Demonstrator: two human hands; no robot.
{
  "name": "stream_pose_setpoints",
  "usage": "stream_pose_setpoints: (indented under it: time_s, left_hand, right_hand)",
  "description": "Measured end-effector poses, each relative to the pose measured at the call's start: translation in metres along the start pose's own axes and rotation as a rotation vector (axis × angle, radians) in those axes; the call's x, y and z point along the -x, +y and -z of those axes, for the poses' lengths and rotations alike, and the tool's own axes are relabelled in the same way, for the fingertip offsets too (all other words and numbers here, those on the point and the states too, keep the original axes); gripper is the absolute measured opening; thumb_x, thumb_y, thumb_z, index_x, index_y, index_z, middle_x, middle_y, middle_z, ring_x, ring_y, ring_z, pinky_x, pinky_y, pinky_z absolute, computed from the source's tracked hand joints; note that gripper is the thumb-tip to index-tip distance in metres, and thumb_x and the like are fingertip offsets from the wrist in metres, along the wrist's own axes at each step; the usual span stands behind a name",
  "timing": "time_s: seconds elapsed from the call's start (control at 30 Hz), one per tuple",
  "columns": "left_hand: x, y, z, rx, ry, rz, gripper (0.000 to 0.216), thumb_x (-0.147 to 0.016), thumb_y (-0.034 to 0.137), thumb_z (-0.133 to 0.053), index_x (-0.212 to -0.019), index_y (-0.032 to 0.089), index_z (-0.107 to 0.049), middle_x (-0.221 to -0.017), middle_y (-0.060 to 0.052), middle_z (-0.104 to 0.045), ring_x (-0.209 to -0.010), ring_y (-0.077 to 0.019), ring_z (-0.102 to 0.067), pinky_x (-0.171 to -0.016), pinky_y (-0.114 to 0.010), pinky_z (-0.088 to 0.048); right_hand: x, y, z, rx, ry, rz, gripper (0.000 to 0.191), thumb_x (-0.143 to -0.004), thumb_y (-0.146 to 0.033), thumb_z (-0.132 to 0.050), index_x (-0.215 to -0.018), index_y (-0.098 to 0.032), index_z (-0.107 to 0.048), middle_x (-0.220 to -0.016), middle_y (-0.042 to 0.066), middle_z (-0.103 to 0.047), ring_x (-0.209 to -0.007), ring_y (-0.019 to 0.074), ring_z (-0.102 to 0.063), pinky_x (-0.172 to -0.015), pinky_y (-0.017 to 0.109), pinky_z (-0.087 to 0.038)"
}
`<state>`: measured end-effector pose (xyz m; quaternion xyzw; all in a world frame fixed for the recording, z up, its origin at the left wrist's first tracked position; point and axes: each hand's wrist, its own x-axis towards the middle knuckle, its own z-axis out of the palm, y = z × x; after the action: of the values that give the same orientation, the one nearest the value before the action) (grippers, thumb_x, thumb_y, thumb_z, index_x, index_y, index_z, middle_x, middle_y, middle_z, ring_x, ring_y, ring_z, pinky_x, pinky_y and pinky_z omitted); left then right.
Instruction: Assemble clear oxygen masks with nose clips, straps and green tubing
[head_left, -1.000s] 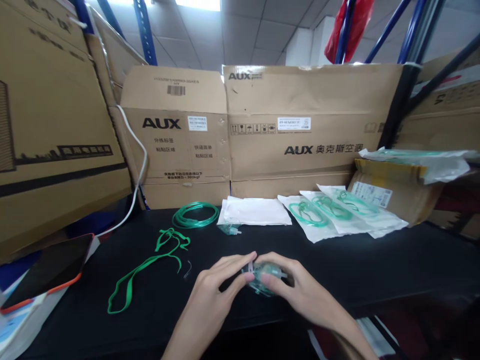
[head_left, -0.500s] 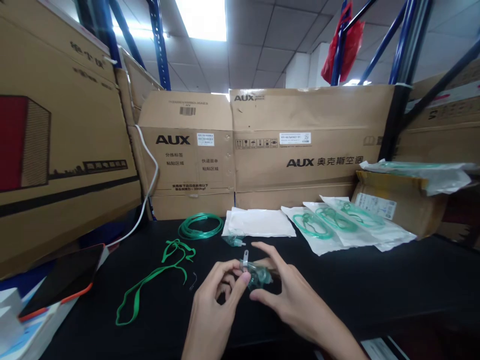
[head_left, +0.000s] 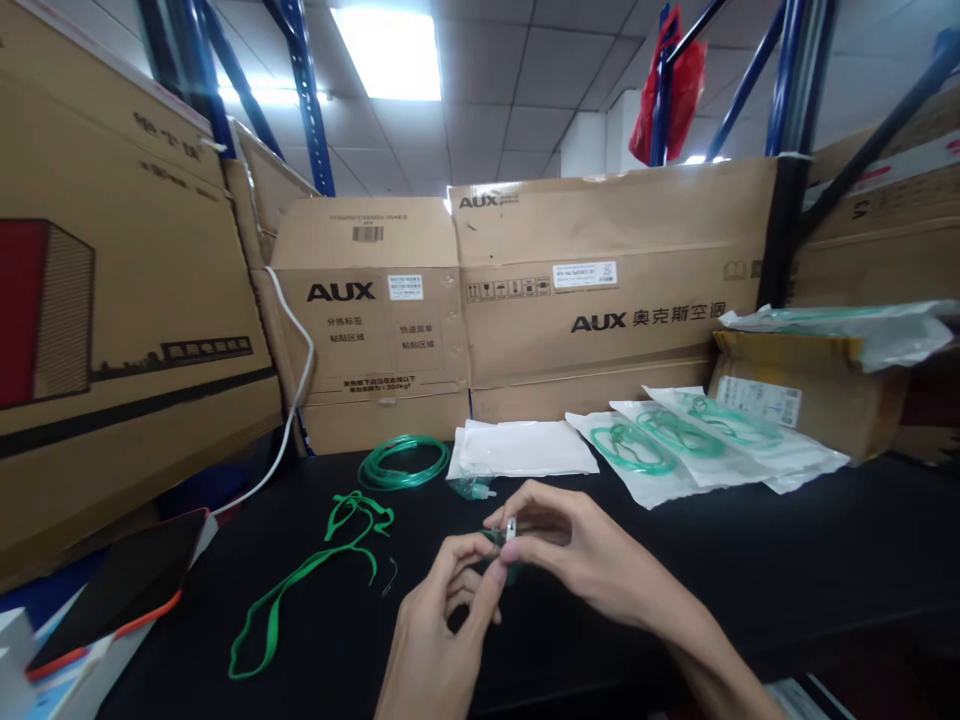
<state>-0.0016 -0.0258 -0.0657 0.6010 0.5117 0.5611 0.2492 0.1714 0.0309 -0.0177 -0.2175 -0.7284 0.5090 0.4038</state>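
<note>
Green mask (head_left: 493, 537) between bent fingers (head_left: 487, 592)

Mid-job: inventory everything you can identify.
Plastic piece: 1, green, front centre
Coiled plastic tubing: 1, green, back left
Flat tangled strap: 1+, green, left
Thin bent strip: 1, pale, beside strap
Rectangular packets: 2+, white, back centre
Translucent fitting: 1, green, near packets
Flat pouches: 4+, white and green, right
Orange-edged slab: 1, black, left
Thin cable: 1, white, left
Cardboard boxes, panels: several, brown, around
Metal posts: several, blue, above
Plastic bag: 1, red, above
Ceiling lights: 2+, white, top
Table: 1, black, beneath
Left hand, right hand: 1 each, bare, front
</note>
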Motion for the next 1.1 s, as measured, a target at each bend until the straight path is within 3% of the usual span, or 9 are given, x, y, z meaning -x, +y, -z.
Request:
stream_pose_setpoints:
  time_s: [0.13,0.27,0.53,0.6,0.67,0.77,1.0,1.1]
  left_hand:
    - [-0.003,-0.006,0.005,-0.028,-0.092,-0.057,0.018,-0.092,0.039,-0.069,-0.101,0.024,-0.073,-0.071,0.002,-0.069,-0.062,-0.0154,-0.066,-0.063,-0.022,-0.053]
    - [-0.003,-0.006,0.009,-0.079,-0.137,-0.168,0.011,-0.091,0.034,-0.072,-0.095,0.026,-0.078,-0.084,0.0,-0.074,-0.066,-0.0149,-0.066,-0.064,-0.022,-0.053]
    - [0.0,-0.003,0.006,-0.171,-0.11,-0.213,0.015,-0.089,0.033,-0.075,-0.078,0.024,-0.07,-0.071,0.004,-0.065,-0.06,-0.0128,-0.057,-0.06,-0.021,-0.048]
    - [-0.001,-0.003,0.007,-0.152,-0.095,-0.202,0.017,-0.092,0.033,-0.072,-0.078,0.024,-0.069,-0.073,0.003,-0.067,-0.063,-0.0132,-0.06,-0.062,-0.02,-0.049]
    - [-0.001,-0.002,0.009,-0.108,-0.09,-0.19,0.017,-0.093,0.034,-0.07,-0.079,0.024,-0.07,-0.077,0.002,-0.07,-0.069,-0.0145,-0.065,-0.066,-0.02,-0.052]
    - [-0.001,0.0,0.009,-0.018,-0.07,-0.158,0.016,-0.093,0.035,-0.07,-0.081,0.024,-0.072,-0.083,0.001,-0.074,-0.079,-0.0169,-0.072,-0.073,-0.02,-0.057]
    - [0.001,0.006,0.007,0.076,0.021,-0.001,0.023,-0.086,0.043,-0.074,-0.08,0.021,-0.075,-0.081,-0.001,-0.077,-0.079,-0.0195,-0.076,-0.073,-0.021,-0.061]
    - [0.001,0.005,0.009,0.068,0.014,-0.016,0.021,-0.085,0.042,-0.076,-0.08,0.022,-0.076,-0.08,0.0,-0.078,-0.077,-0.0195,-0.075,-0.071,-0.02,-0.061]
  right_hand:
    - [0.012,0.02,0.0,-0.277,0.052,-0.061,0.02,-0.085,-0.028,-0.083,-0.088,-0.02,-0.064,-0.118,0.007,-0.074,-0.115,0.0255,-0.071,-0.102,0.038,-0.053]
    - [0.023,0.023,0.004,-0.211,0.095,-0.059,0.017,-0.091,-0.033,-0.078,-0.085,-0.019,-0.07,-0.12,0.008,-0.073,-0.118,0.0247,-0.068,-0.103,0.038,-0.05]
    - [0.028,0.023,-0.015,-0.085,0.203,-0.013,0.028,-0.097,-0.044,-0.067,-0.08,-0.021,-0.064,-0.112,0.007,-0.072,-0.112,0.0234,-0.067,-0.098,0.036,-0.05]
    - [0.028,0.025,-0.021,-0.095,0.233,-0.002,0.023,-0.098,-0.042,-0.067,-0.087,-0.023,-0.063,-0.113,0.005,-0.071,-0.113,0.0217,-0.067,-0.098,0.034,-0.051]
    - [0.029,0.026,-0.024,-0.113,0.227,-0.023,0.016,-0.098,-0.041,-0.067,-0.106,-0.026,-0.065,-0.12,0.005,-0.07,-0.121,0.0213,-0.064,-0.101,0.034,-0.051]
    - [0.031,0.026,-0.025,-0.095,0.147,-0.086,0.034,-0.099,-0.041,-0.065,-0.131,-0.03,-0.062,-0.136,0.006,-0.065,-0.131,0.0218,-0.06,-0.11,0.037,-0.048]
    - [0.029,0.026,-0.025,-0.111,0.162,-0.118,0.047,-0.092,-0.042,-0.075,-0.136,-0.031,-0.064,-0.133,0.005,-0.064,-0.128,0.0237,-0.06,-0.11,0.039,-0.047]
    - [0.027,0.026,-0.024,-0.106,0.161,-0.085,0.047,-0.088,-0.041,-0.079,-0.132,-0.031,-0.066,-0.124,0.003,-0.061,-0.119,0.0218,-0.061,-0.102,0.036,-0.049]
